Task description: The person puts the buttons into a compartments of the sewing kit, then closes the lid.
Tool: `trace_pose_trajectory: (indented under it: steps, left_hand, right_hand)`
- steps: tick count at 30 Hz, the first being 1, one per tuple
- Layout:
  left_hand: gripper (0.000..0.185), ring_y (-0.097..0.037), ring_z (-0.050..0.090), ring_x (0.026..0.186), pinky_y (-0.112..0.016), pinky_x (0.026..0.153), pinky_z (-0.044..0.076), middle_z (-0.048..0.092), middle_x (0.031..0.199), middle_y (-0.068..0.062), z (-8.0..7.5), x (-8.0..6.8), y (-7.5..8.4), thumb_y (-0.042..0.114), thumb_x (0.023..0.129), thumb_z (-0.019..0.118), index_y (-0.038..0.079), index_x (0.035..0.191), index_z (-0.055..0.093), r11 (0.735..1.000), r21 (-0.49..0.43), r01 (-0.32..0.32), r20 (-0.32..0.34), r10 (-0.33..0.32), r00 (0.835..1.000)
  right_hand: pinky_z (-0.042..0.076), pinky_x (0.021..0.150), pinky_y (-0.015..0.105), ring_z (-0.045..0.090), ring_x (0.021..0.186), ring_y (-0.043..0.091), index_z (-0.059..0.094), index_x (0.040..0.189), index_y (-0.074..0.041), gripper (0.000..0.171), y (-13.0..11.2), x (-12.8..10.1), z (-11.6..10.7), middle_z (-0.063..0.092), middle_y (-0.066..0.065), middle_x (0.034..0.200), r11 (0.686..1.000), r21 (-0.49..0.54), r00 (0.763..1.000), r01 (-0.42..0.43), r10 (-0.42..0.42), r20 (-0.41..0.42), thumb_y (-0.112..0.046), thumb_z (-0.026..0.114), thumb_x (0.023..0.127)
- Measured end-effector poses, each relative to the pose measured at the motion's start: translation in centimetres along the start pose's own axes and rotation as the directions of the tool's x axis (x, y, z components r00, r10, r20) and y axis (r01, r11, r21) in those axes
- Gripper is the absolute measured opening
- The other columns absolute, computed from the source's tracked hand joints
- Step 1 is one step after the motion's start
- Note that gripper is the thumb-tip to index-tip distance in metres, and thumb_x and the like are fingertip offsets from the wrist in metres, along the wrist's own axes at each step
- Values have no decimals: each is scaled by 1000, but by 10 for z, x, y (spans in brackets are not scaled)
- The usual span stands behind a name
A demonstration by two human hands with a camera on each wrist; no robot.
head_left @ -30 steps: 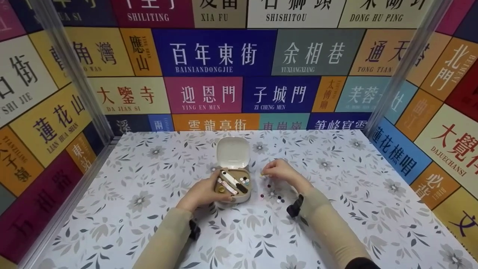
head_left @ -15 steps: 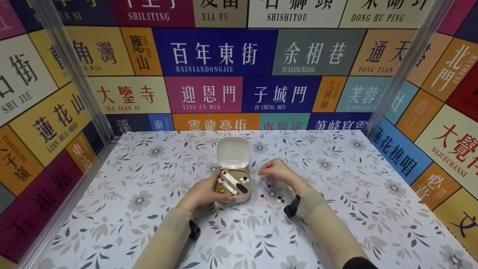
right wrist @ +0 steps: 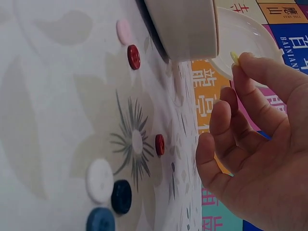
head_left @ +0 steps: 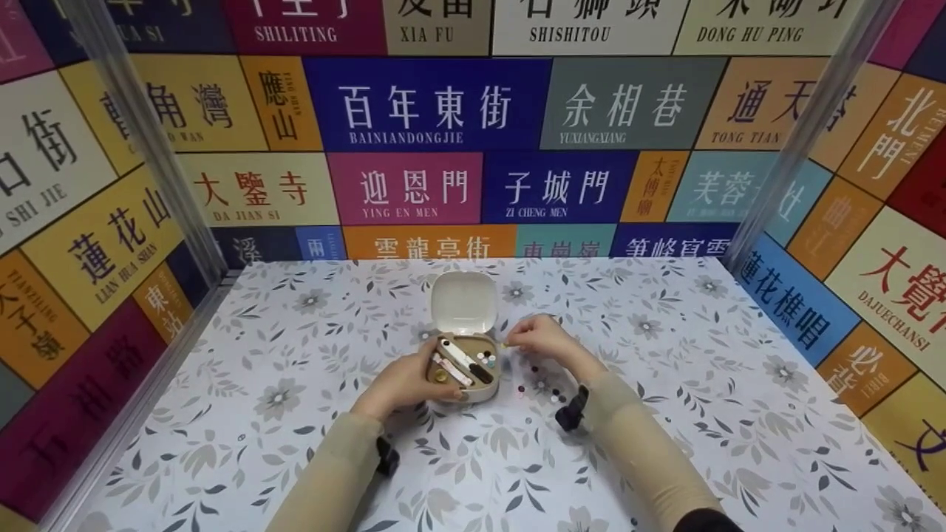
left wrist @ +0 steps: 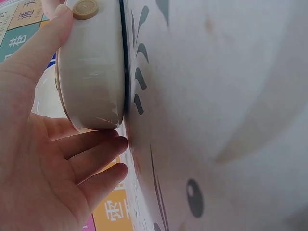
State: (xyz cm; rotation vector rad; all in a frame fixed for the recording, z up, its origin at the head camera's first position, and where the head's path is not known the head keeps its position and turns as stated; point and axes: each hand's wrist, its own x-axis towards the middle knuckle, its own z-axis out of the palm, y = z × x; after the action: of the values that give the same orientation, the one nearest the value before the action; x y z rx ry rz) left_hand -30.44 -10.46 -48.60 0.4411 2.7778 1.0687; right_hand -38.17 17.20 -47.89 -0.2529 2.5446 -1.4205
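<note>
Colourful panels printed with Chinese street names wall in three sides of a floral-patterned surface point(head_left: 295, 414), with two metal posts point(head_left: 140, 140) rising at the back corners. Near the middle of it sits a small beige sewing kit box point(head_left: 464, 366), its rounded lid point(head_left: 464, 303) standing open toward the back wall and its tray showing little spools and a dark tool. The left hand point(head_left: 403, 380) cups the box's near left side, thumb laid up along the rim and fingers curved under the base, so that grip is closed round the box; the left wrist view shows the box point(left wrist: 91, 72) resting on the surface against those fingers. The right hand point(head_left: 539, 338) hovers just right of the box, its thumb and forefinger pinched together on a tiny yellow button point(right wrist: 235, 57). Scattered on the surface below that hand lie loose buttons point(head_left: 539, 388): pink, red, white, dark blue and lighter blue ones.
</note>
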Motion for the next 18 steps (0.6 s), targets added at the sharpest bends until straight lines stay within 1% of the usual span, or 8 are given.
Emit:
trace_pose_trajectory:
  steps: [3, 9, 12, 18]
  left_hand:
    - [119, -33, 55, 118, -47, 101, 41, 55, 136, -16, 0, -1, 0, 61, 62, 83, 18, 156, 22, 1000, -4, 13, 3, -13, 1000]
    - [125, -34, 53, 120, -49, 102, 39, 52, 139, -18, 1, -2, 0, 65, 59, 82, 20, 157, 17, 999, -5, 33, 7, -33, 999]
    - [127, -34, 52, 121, -49, 103, 39, 51, 139, -18, 1, -2, 1, 66, 59, 81, 19, 157, 16, 999, 1, 38, 10, -38, 999]
    - [128, -35, 51, 123, -50, 105, 36, 50, 141, -18, -1, -2, 2, 67, 58, 81, 20, 157, 16, 999, 2, 40, 12, -40, 999]
  right_hand:
    - [54, 72, 37, 64, 76, 22, 76, 89, -5, 14, -1, 2, 3, 70, 1, 84, 1000, -7, 1000, 19, -19, -8, -17, 75, 82]
    - [52, 66, 33, 62, 73, 24, 76, 87, -4, 13, -1, 3, 8, 70, 0, 79, 999, -17, 999, 51, -51, -2, -16, 74, 82]
    - [50, 63, 30, 61, 72, 22, 76, 84, -5, 12, -2, 4, 9, 70, 0, 78, 999, -23, 999, 49, -49, -12, -17, 74, 82]
    - [49, 62, 27, 60, 70, 19, 76, 84, -5, 11, -4, 5, 12, 70, 2, 79, 999, -19, 998, 49, -50, -39, -16, 75, 81]
